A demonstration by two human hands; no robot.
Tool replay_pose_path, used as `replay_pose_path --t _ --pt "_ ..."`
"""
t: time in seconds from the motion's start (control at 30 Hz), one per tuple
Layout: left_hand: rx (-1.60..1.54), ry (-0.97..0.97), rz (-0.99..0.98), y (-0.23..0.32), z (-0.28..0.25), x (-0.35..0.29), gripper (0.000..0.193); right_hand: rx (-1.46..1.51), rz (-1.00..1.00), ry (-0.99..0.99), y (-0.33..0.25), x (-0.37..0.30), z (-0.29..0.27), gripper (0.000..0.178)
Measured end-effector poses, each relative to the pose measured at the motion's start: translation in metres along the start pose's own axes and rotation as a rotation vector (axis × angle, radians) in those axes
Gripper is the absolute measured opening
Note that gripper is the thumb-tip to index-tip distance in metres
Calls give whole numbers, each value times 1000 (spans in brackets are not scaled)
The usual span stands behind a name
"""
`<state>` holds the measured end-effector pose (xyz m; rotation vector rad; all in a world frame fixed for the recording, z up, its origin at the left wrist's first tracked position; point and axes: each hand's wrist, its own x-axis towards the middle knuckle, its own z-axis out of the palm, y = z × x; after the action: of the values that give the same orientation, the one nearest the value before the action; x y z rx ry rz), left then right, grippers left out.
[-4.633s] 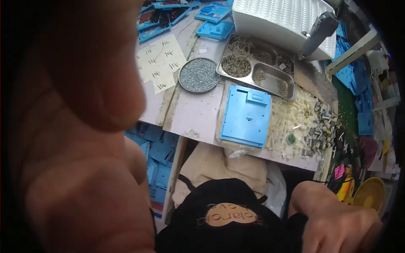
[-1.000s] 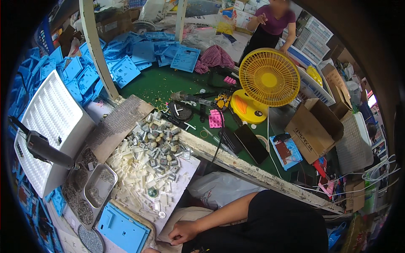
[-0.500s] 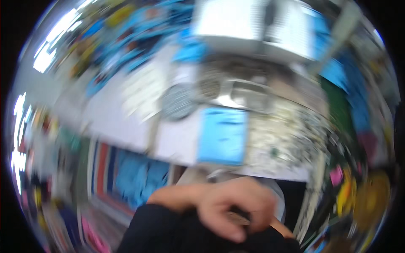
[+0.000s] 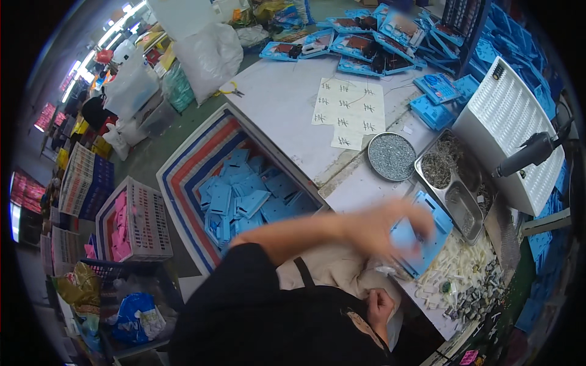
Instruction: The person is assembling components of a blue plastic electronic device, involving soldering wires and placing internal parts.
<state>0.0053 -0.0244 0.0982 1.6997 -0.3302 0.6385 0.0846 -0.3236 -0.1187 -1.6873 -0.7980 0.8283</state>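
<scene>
A blue plastic panel [image 4: 436, 244] lies near the table's front edge. My left hand [image 4: 381, 229] reaches across to its left side, thumb and fingers curved over blue plastic. Motion smears those fingers, so whether they grip it is unclear. Lower down, close to my body, my right hand [image 4: 379, 308] is curled closed; anything inside it is hidden. Right of the panel spreads a pile of small white plastic parts [image 4: 455, 268], with small grey metallic parts [image 4: 482, 296] beside it.
Behind the panel stand a round tray of small silvery pieces [image 4: 391, 157] and a metal compartment tray [image 4: 465, 210]. A dark powered screwdriver [image 4: 528, 155] hangs by a white perforated bin [image 4: 510, 116]. Left of the table, a striped crate [image 4: 183, 158] holds blue panels.
My hands were close together before my body; now the left is out over the blue panel and the right stays low. The view has swung leftward, showing more floor and crates.
</scene>
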Motion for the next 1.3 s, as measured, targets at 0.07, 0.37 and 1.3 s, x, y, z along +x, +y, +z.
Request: replay_pose_path --t 0.07,0.37,1.3 --pt "410 481 -379 -40 -96 -31 24 6 12 31 1 -2 2 20" --pt "1842 710 -1338 -91 -455 -239 60 -187 61 117 -27 1 18 18" --pt "483 475 -549 2 -198 -99 24 -253 -372 -86 -164 27 3 51"
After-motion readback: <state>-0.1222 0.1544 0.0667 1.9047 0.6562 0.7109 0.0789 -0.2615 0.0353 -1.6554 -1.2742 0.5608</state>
